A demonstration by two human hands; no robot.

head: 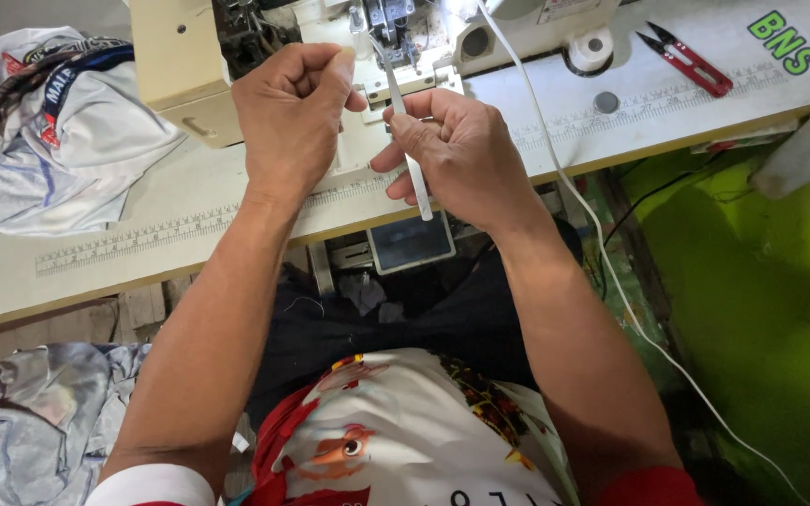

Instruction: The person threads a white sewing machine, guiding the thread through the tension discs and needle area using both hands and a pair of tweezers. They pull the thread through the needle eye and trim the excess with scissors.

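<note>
Steel tweezers [410, 155] tips toward machine, near-upright | right hand [457, 159] grips | left hand [292, 117] clenched

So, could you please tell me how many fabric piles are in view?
2: one printed pile on the table's left end, one grey pile at the lower left. Others may lie out of frame.

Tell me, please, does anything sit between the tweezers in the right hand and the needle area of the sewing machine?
Nothing visible does. The right hand holds the tweezers, whose tips point up at the needle area. The left hand stays to the side.
</note>
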